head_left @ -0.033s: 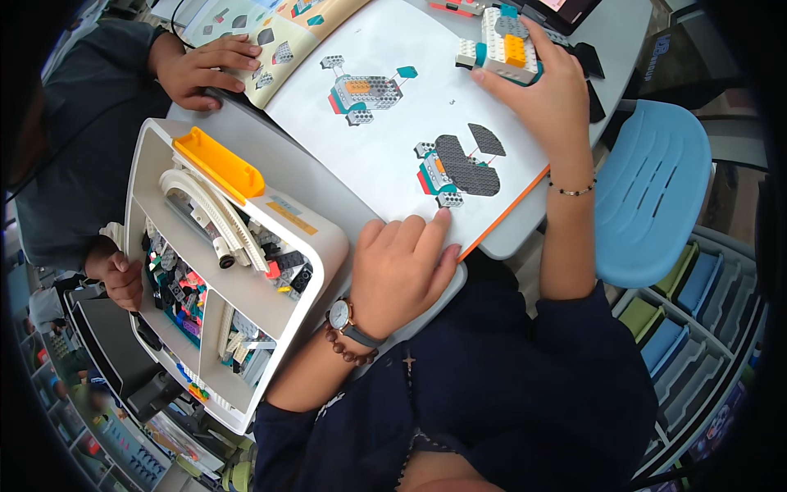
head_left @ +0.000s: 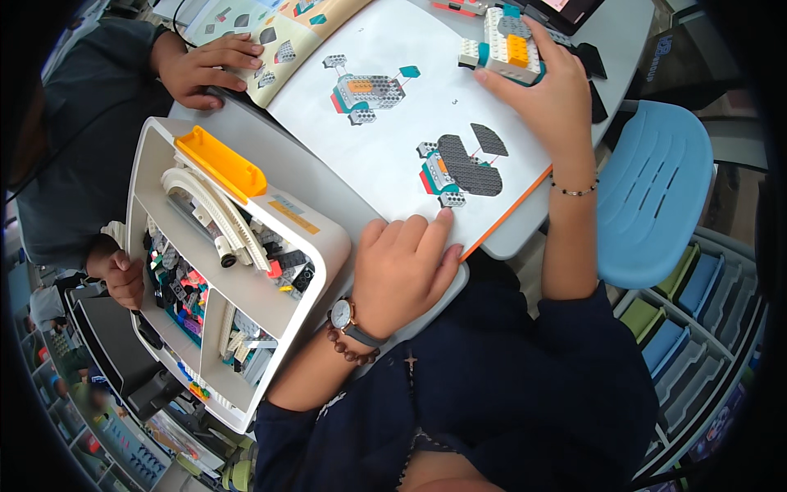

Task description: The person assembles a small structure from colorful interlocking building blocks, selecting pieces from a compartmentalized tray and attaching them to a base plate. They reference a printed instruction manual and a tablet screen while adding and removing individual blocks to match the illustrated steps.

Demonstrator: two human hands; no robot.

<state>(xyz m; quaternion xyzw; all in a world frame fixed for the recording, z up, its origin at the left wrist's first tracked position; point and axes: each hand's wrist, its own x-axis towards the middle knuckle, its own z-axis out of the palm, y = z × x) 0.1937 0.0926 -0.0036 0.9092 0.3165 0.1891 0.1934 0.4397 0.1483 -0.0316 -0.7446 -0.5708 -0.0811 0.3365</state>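
Observation:
At the far right of the table, my right hand point(head_left: 551, 94) grips a brick-built model point(head_left: 502, 51) between thumb and fingers. Its bricks are white, teal, grey and yellow-orange. My left hand point(head_left: 403, 266) rests at the near edge of an open instruction booklet point(head_left: 373, 156), holding nothing. Its fingers are stretched out, and the index fingertip touches the page just below a printed drawing of a model with dark grey plates. Another such drawing lies higher on the same page.
A white sorting bin point(head_left: 324, 254) with loose bricks and a yellow tray point(head_left: 220, 164) stands left of my left hand. Another person's hand point(head_left: 205, 72) lies on the booklet's far-left page; their other hand point(head_left: 119, 277) holds the bin's side. A blue chair point(head_left: 652, 193) stands at the right.

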